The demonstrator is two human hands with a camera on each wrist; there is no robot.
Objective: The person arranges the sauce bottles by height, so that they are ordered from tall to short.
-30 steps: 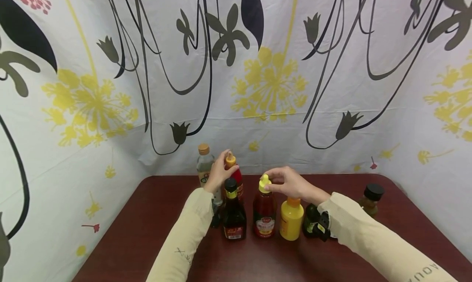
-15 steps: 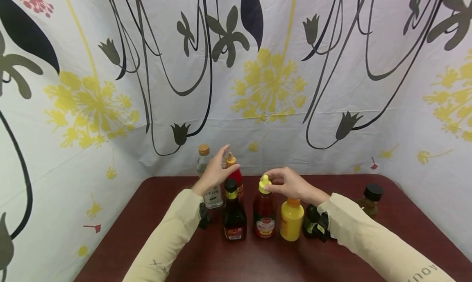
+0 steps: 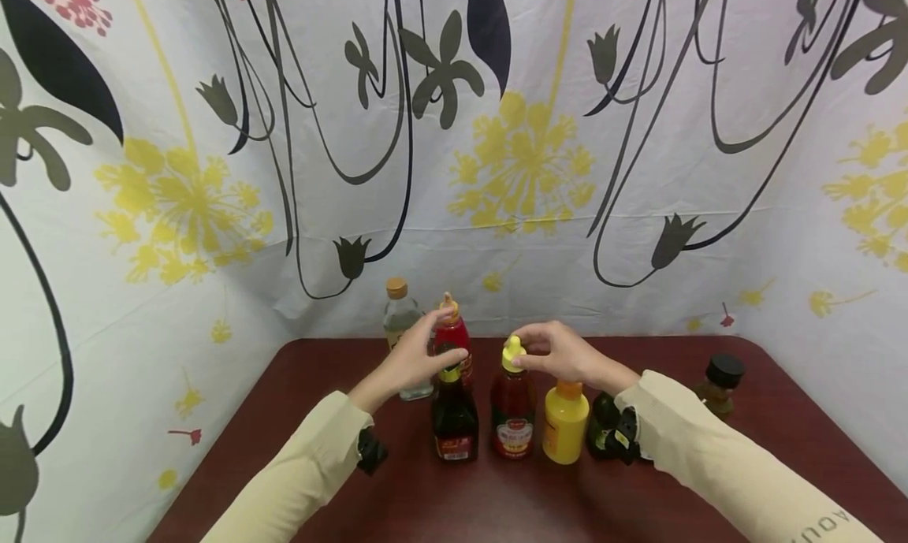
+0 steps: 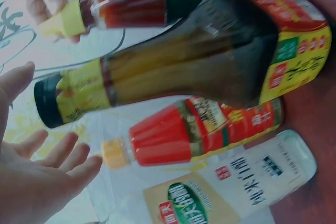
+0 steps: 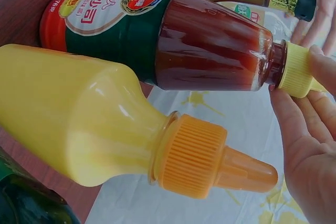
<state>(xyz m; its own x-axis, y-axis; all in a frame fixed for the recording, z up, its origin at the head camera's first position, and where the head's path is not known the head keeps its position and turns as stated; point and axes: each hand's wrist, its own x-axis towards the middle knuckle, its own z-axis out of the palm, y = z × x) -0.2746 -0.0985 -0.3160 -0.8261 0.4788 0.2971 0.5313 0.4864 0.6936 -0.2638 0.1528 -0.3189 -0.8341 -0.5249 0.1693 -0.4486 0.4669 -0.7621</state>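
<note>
My right hand [image 3: 567,358] pinches the yellow nozzle cap [image 5: 296,69] of an upright ketchup bottle [image 5: 215,40], thumb on one side and fingers on the other. My left hand [image 3: 411,362] is spread around the top of a dark sauce bottle [image 3: 455,421]. In the left wrist view, the bottle's black cap [image 4: 47,100] lies between thumb and fingers, with gaps visible. Behind it are a red sauce bottle [image 4: 163,135] with a yellow cap and a clear bottle [image 4: 252,177] with a white label. The left hand partly covers both in the head view.
Right of the ketchup stands a yellow squeeze bottle [image 3: 565,425] with an orange nozzle. Beyond it are a dark green bottle [image 3: 603,425], partly behind the right wrist, and a black-capped jar [image 3: 723,373]. The table [image 3: 482,503] is dark red; a patterned cloth [image 3: 525,275] hangs behind.
My left hand has come away from the red sauce bottle's cap, back and down to the dark sauce bottle's top. The right hand keeps its pinch on the ketchup cap.
</note>
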